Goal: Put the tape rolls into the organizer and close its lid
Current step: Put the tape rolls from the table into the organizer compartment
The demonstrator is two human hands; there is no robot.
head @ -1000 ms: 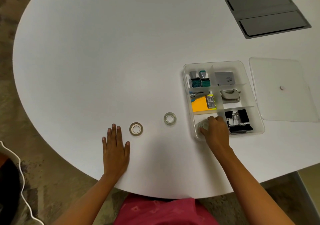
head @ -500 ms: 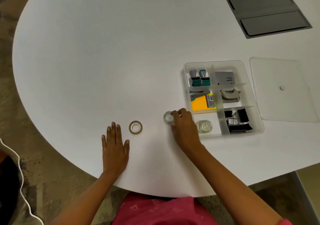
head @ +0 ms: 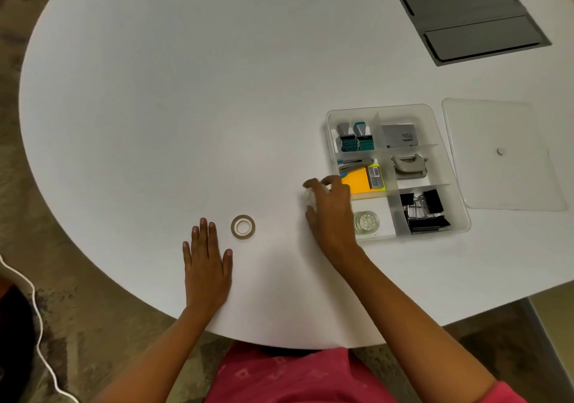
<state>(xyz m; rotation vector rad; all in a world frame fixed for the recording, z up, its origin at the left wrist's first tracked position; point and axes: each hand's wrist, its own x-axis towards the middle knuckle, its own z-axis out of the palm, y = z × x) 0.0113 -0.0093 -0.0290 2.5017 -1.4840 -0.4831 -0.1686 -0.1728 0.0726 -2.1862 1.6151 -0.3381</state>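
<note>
A clear divided organizer (head: 435,114) sits open on the white table, right of centre. One clear tape roll (head: 367,222) lies in its near-left compartment. My right hand (head: 330,213) is closed on a second clear tape roll (head: 309,196), just left of the organizer's near-left corner; my fingers hide most of that roll. A brown tape roll (head: 243,226) lies flat on the table, just right of my left hand's fingertips. My left hand (head: 206,266) rests flat on the table, palm down, holding nothing. The clear lid (head: 503,185) lies flat to the right of the organizer.
The other compartments hold stamps (head: 354,140), a stapler and yellow notes (head: 360,179), a hole punch (head: 408,166), a grey box (head: 399,135) and black binder clips (head: 422,213). A grey cable hatch (head: 472,17) is set into the table at the far right. The table edge curves close to my body.
My right hand left the first clear roll in the near-left compartment, moved left to the second clear roll and closed on it, then shifted it toward the organizer. My left hand stayed put.
</note>
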